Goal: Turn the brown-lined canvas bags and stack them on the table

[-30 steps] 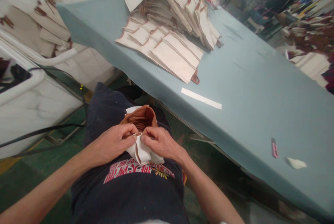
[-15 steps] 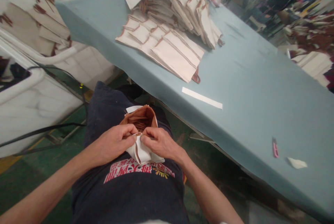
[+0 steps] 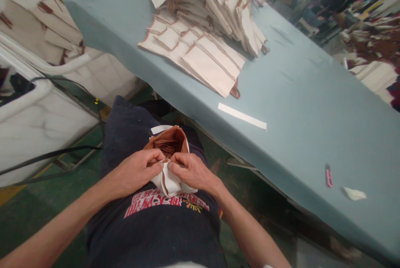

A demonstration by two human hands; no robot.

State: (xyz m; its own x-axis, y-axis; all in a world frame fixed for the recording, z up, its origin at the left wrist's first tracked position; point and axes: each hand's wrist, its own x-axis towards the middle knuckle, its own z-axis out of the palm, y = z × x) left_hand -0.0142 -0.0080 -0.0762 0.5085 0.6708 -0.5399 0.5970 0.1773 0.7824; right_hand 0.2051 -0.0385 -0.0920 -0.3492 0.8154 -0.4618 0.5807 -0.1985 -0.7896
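Note:
On my lap, over a dark apron with red print, lies a white fabric bag (image 3: pixel 170 182) with a brown lining that gapes open toward the far side. My left hand (image 3: pixel 139 170) pinches the edge of the bag between thumb and forefinger. Close beside it, my right hand (image 3: pixel 192 170) pinches the same edge, and the fingertips of both hands almost meet. Folded brown straps (image 3: pixel 167 145) show inside the opening. A white strip (image 3: pixel 161 129) sticks out at the bag's far side.
A blue-grey table (image 3: pixel 296 105) slants across the right. On it are stacked cream fabric bags (image 3: pixel 212 60), a white strip (image 3: pixel 242 116), pink-handled thread snips (image 3: pixel 328 175) and a cloth scrap (image 3: pixel 354 193). White bins (image 3: pixel 40 118) with fabric pieces stand left.
Both hands keep their pinch on the bag with almost no movement. The view has shifted very slightly.

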